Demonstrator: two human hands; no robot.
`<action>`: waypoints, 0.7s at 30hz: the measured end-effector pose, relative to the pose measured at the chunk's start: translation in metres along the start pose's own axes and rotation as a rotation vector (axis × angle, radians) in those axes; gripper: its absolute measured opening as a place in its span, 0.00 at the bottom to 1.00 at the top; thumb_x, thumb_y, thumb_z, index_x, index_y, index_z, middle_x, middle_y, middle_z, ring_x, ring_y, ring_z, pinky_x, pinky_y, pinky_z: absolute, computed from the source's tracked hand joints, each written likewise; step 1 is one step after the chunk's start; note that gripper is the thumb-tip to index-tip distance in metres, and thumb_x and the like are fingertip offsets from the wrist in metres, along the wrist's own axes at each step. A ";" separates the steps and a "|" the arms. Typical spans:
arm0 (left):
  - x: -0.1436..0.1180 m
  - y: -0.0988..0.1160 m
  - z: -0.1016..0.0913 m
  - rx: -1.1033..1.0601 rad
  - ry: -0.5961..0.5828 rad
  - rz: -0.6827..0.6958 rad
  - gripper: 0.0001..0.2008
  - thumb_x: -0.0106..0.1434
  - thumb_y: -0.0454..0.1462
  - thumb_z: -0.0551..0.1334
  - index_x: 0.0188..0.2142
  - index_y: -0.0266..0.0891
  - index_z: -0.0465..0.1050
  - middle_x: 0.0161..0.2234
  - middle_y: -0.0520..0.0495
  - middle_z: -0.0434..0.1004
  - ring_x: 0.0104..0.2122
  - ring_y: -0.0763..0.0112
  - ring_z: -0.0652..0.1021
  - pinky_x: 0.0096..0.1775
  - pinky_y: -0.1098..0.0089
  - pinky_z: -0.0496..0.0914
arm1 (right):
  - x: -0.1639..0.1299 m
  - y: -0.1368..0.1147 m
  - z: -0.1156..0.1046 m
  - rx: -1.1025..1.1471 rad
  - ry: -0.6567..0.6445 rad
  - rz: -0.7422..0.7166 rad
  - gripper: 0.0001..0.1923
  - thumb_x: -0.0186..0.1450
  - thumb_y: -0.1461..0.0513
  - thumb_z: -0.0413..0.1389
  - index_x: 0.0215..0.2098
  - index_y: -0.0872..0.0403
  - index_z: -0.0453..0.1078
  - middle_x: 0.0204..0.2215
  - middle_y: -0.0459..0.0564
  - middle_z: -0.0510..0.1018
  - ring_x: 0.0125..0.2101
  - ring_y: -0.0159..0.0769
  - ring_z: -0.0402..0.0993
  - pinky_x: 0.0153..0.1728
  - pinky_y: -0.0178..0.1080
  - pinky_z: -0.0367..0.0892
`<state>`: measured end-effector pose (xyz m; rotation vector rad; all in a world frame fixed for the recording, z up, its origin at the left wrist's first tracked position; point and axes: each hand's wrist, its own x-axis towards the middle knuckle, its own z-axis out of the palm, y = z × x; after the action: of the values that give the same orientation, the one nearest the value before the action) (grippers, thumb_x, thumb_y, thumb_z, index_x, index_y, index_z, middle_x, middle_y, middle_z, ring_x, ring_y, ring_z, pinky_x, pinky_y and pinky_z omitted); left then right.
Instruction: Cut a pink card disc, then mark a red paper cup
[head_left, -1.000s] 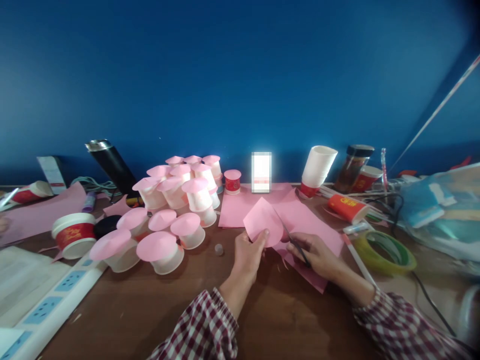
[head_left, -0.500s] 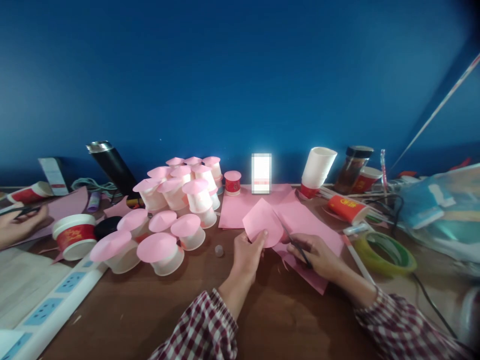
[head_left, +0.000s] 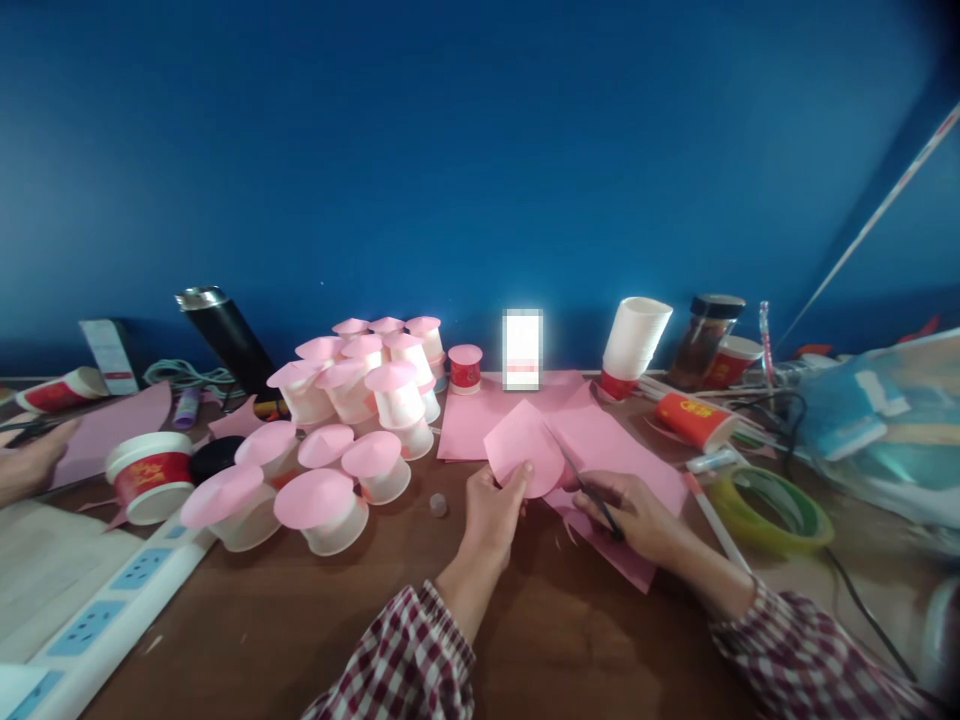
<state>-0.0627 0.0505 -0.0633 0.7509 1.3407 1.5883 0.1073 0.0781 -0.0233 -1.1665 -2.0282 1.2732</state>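
- Behind the brown desk (head_left: 247, 620) rises a deep blue wall (head_left: 480, 150).
- At the middle of the desk a rounded pink paper piece (head_left: 523, 452) stands tilted upward, just above a pink sheet (head_left: 600, 435) lying flat under it.
- The left hand (head_left: 491, 505) has its grip closed on the near edge of that pink paper piece, thumb pressed on the front.
- The right hand (head_left: 634, 512), just right of it, has its grip closed around dark scissors (head_left: 592, 490), whose blades point toward the right edge of the paper piece; whether they touch it cannot be told.
- Both wrists wear checked red-and-white sleeves (head_left: 405, 660).
- Left of the hands stands a cluster of white cups capped with pink paper cones (head_left: 352, 420); 1 red cup with a pink cap (head_left: 465, 365) stands apart behind them.
- Far right of centre is a tilted stack of white cups (head_left: 636, 340), next to a dark-lidded jar (head_left: 705, 335).
- A red cup (head_left: 694, 418) lies on its side to the right, near a green tape roll (head_left: 772, 510).
- A white power strip (head_left: 97, 620) lies near left.
- Another person's hand (head_left: 30, 465) rests at the far left edge.
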 end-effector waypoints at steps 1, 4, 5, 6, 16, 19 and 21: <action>0.000 0.000 0.000 -0.006 0.006 0.002 0.18 0.49 0.47 0.68 0.23 0.33 0.70 0.15 0.54 0.64 0.15 0.80 0.62 0.18 0.76 0.57 | 0.000 0.000 0.000 0.007 -0.002 0.005 0.23 0.59 0.45 0.53 0.36 0.58 0.70 0.18 0.44 0.68 0.19 0.30 0.63 0.21 0.33 0.59; 0.000 0.002 0.000 0.002 0.039 0.009 0.18 0.48 0.47 0.68 0.23 0.33 0.70 0.15 0.54 0.64 0.15 0.80 0.62 0.18 0.76 0.57 | 0.000 0.001 0.002 0.059 -0.014 0.044 0.24 0.59 0.45 0.53 0.37 0.57 0.69 0.18 0.43 0.67 0.18 0.30 0.63 0.20 0.33 0.60; 0.000 0.002 0.000 0.015 0.046 0.010 0.18 0.48 0.47 0.68 0.23 0.33 0.70 0.15 0.54 0.64 0.15 0.80 0.63 0.18 0.76 0.58 | 0.001 0.002 0.002 0.080 -0.021 0.054 0.24 0.58 0.45 0.53 0.38 0.57 0.68 0.17 0.43 0.67 0.18 0.30 0.63 0.20 0.33 0.60; 0.001 0.002 0.000 0.029 0.050 0.010 0.18 0.48 0.47 0.68 0.22 0.33 0.70 0.14 0.54 0.64 0.15 0.79 0.63 0.18 0.76 0.58 | 0.001 0.003 0.003 0.098 -0.028 0.060 0.25 0.58 0.45 0.54 0.39 0.58 0.68 0.17 0.42 0.67 0.18 0.30 0.63 0.20 0.33 0.60; 0.003 -0.002 -0.003 0.091 -0.033 0.015 0.18 0.51 0.47 0.66 0.23 0.33 0.70 0.15 0.53 0.64 0.16 0.78 0.63 0.19 0.75 0.58 | 0.002 0.003 0.002 0.160 -0.030 0.048 0.27 0.57 0.44 0.55 0.40 0.60 0.67 0.17 0.42 0.68 0.18 0.29 0.63 0.20 0.33 0.61; 0.003 -0.003 -0.003 0.095 -0.047 0.007 0.18 0.51 0.48 0.66 0.23 0.32 0.70 0.15 0.54 0.64 0.16 0.78 0.63 0.19 0.75 0.58 | 0.003 0.004 0.002 0.194 -0.032 0.051 0.28 0.55 0.44 0.57 0.40 0.60 0.67 0.17 0.42 0.67 0.17 0.29 0.63 0.20 0.33 0.61; 0.003 -0.002 -0.003 0.085 -0.056 -0.004 0.18 0.50 0.48 0.67 0.24 0.32 0.71 0.15 0.54 0.64 0.16 0.79 0.63 0.19 0.75 0.58 | 0.003 0.005 0.002 0.193 -0.030 0.046 0.28 0.55 0.44 0.57 0.40 0.60 0.67 0.17 0.42 0.67 0.17 0.29 0.63 0.20 0.33 0.61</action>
<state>-0.0660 0.0522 -0.0667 0.8380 1.3752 1.5043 0.1067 0.0809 -0.0288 -1.1146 -1.8606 1.4804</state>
